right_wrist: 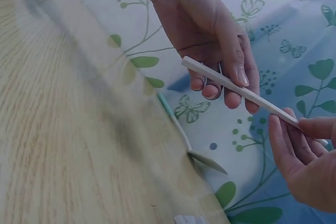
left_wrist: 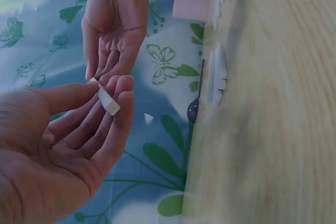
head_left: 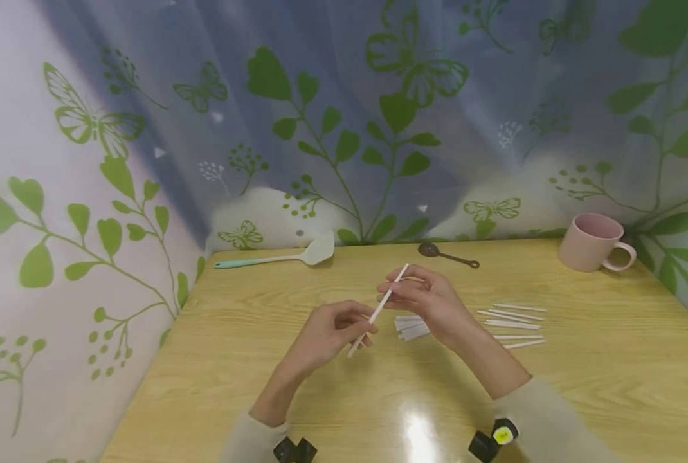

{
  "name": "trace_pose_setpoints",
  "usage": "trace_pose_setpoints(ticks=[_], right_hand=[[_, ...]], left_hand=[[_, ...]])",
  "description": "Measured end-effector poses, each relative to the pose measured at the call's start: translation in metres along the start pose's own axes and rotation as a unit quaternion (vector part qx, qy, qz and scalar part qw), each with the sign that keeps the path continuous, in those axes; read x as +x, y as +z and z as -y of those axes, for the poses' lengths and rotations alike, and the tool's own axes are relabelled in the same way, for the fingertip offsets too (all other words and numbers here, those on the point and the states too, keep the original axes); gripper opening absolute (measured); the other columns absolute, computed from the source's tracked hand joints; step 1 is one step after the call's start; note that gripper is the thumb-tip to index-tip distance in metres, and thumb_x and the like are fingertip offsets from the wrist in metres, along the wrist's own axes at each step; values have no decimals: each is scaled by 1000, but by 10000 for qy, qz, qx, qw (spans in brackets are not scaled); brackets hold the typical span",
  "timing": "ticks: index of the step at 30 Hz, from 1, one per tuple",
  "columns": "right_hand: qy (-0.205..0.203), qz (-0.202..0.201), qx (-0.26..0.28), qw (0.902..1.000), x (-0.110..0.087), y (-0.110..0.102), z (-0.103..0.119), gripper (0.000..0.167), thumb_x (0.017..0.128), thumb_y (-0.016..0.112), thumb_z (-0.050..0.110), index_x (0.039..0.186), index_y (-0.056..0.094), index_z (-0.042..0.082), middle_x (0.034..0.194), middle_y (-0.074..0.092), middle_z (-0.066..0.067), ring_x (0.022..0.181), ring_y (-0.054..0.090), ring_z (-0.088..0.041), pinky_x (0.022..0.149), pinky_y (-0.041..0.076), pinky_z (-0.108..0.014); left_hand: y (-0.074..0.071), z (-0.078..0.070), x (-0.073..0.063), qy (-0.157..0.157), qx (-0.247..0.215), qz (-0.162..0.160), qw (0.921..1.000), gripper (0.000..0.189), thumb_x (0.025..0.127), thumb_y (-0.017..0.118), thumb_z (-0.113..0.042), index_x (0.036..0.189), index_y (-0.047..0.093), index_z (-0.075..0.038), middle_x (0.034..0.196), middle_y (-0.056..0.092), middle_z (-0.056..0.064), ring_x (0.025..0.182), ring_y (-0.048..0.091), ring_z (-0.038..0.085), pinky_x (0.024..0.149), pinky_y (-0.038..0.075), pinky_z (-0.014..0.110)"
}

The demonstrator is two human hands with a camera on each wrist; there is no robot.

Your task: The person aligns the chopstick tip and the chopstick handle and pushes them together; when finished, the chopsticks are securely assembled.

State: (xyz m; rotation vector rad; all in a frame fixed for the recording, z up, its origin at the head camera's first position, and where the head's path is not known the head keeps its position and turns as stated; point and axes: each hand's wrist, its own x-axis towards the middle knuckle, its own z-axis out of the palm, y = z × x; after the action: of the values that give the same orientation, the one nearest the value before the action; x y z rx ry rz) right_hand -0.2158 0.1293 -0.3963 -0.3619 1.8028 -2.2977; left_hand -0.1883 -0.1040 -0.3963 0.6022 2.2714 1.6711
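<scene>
A thin white stick (head_left: 382, 303) slants up to the right between both hands, held above the table. Near its lower end, the left hand (head_left: 334, 331) pinches it between thumb and fingers. My right hand (head_left: 431, 299) pinches it toward the upper end. In the left wrist view the stick (left_wrist: 108, 102) points its near end at the camera, beyond the left thumb. The right wrist view shows the stick (right_wrist: 236, 88) lengthwise, with the left hand (right_wrist: 205, 30) above and the right hand (right_wrist: 310, 166) below. A bunch of similar white sticks (head_left: 411, 326) lies on the table, partly behind the right hand.
More white sticks (head_left: 512, 325) lie spread right of the bunch, beside the right forearm. Along the table's back edge are a spatula (head_left: 317, 249) with a green handle end, a dark spoon (head_left: 429, 249) and a pink mug (head_left: 587, 244). Patterned curtains (head_left: 344, 128) hang behind.
</scene>
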Motion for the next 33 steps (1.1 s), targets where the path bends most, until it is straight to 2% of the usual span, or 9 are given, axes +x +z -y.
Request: trace_pose_setpoints(ticks=[3,5,8,12,15,18,21,28,33], right_hand=[[85,-35,152,9998,5,6,-6,13,102,63,1,114,62,-5,109,76,-12,105,75,-29,99,58,-44],[114,-77,166,9998,8,9,-11,16,102,62,0,117,61,-7,108,76,-13,106,74,-30,98,59,-44],[219,-220,141,9994,10,13,-18,21,103,61,0,122,58,-10,109,76,-13,107,74,-30,96,59,-44],[392,-322,129,9986,13,18,-30,28,104,59,0,128,54,-13,116,73,-15,112,71,-32,98,58,-47],[540,-359,39,9979,17,21,-40,31,104,59,0,130,53,-14,121,71,-19,110,72,-30,101,57,-49],[707,-416,-39,9966,21,24,-49,30,103,59,0,131,55,-12,124,70,-22,104,73,-24,101,56,-49],[789,-457,-32,9958,24,27,-55,30,103,59,0,130,56,-11,125,68,-25,104,73,-27,100,57,-47],[984,-639,-165,9930,29,32,-65,31,102,59,-1,132,59,-9,123,69,-26,106,73,-32,96,60,-43],[1105,-605,-84,9920,34,34,-69,40,104,54,-2,141,49,-15,132,62,-33,115,69,-39,98,58,-42]], left_hand=[[1,7,-1,-214,-205,8,9996,26,103,66,-10,127,68,0,109,75,24,88,76,35,78,63,53],[1,12,-2,-327,-347,0,9989,26,103,66,-9,126,67,2,109,74,26,90,75,42,80,62,58],[1,19,-2,-462,-443,22,9979,27,102,66,-8,125,65,6,106,74,26,91,74,47,80,62,56],[1,28,-2,-629,-420,70,9971,27,102,65,-5,124,64,10,103,74,25,91,75,44,78,64,47],[1,34,-1,-738,-271,23,9969,26,100,67,-5,121,66,10,102,75,25,89,76,38,78,65,43],[2,41,-1,-816,-56,-69,9966,23,98,70,-5,116,69,9,97,76,22,86,76,33,76,64,42],[1,47,-1,-828,-13,-96,9965,20,98,69,-3,113,70,9,95,76,21,85,77,31,75,64,41],[-1,54,-1,-1022,-313,-30,9943,24,102,63,-4,120,68,12,100,76,21,92,76,30,82,64,39],[-2,57,0,-1089,-408,-123,9931,33,107,58,-11,131,63,11,114,73,22,102,74,31,87,63,39]])
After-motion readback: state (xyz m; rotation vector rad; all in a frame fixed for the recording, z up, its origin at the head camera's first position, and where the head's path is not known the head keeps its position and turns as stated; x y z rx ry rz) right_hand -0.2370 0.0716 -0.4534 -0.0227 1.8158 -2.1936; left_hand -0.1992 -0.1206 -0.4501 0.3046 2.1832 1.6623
